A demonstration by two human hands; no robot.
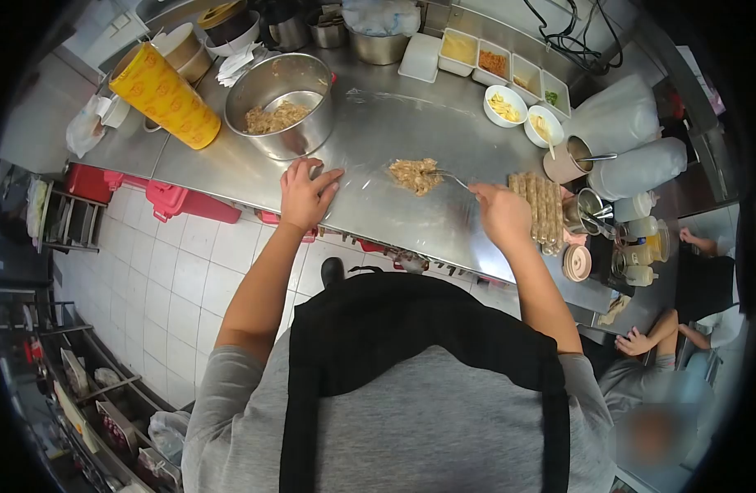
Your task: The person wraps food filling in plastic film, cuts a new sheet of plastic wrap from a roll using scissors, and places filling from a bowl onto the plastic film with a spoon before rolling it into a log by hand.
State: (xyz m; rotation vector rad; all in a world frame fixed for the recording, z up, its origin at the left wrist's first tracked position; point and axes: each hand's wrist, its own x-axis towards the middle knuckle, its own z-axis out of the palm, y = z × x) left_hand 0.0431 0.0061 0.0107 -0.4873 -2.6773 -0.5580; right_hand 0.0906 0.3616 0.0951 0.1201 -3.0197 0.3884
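In the head view, my right hand [504, 215] is closed around the handle of a metal spoon [453, 177]. The spoon's head is in a small mound of light brown, minced-looking mixture [414, 175] on the steel counter. My left hand [306, 194] rests at the counter's front edge with its fingers apart, just below a large steel pot [281, 135]. More of the same mixture lies in the pot. What looks like thin clear film lies on the counter between my left hand and the mound. Several long wrapped rolls [536, 205] lie side by side just right of my right hand.
A yellow patterned roll [166, 97] stands left of the pot. At the back right are white food trays [458, 51] and two white bowls [504, 107]. Metal cups [582, 209] and bottles [638, 275] crowd the right end. Another person's hand [634, 342] shows at lower right.
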